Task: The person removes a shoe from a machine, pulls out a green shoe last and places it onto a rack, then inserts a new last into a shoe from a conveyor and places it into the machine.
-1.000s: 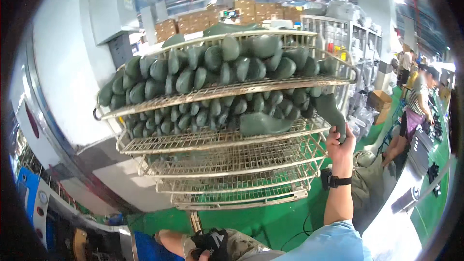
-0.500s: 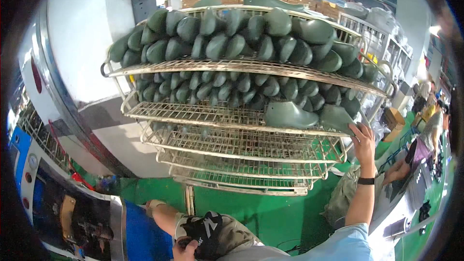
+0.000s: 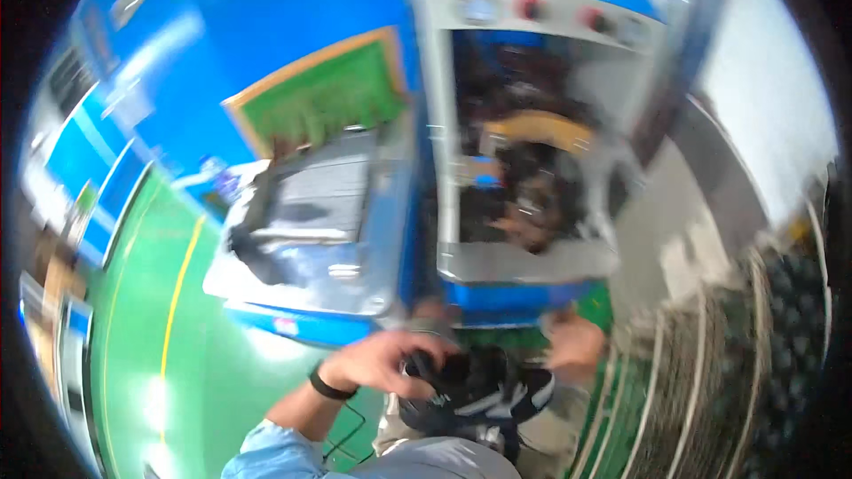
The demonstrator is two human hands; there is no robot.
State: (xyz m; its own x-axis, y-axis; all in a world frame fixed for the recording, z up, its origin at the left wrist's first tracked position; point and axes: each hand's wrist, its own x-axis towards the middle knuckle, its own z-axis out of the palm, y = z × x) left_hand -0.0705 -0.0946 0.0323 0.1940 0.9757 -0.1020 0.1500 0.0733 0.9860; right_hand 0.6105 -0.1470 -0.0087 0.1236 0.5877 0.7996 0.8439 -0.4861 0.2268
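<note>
Green floor (image 3: 204, 328) runs up the left side, a yellow line (image 3: 181, 288) along it, and two blue-and-white machines stand side by side across the middle of my view. On the left machine (image 3: 373, 288) I make out a green panel (image 3: 324, 93) in a tan frame, with a grey slab (image 3: 319, 186) below it. The right machine (image 3: 532, 269) has a round gauge (image 3: 479, 7) and two red knobs along its top, and a dark opening with a tan curved part (image 3: 541, 130) inside. At lower right I see a pale wire rack (image 3: 701, 372) loaded with dark lumps (image 3: 799, 319), too blurred for me to sort out. My left hand (image 3: 390, 364), with a black band (image 3: 330, 384) at the wrist, has its fingers closed around a black piece (image 3: 461, 374) with white marks. That piece sits low in front, above the lap, between the machines and the body. Right of it I get a smeared patch of bare skin (image 3: 575, 344); I cannot tell whether it is the right hand, nor how that hand stands.
</note>
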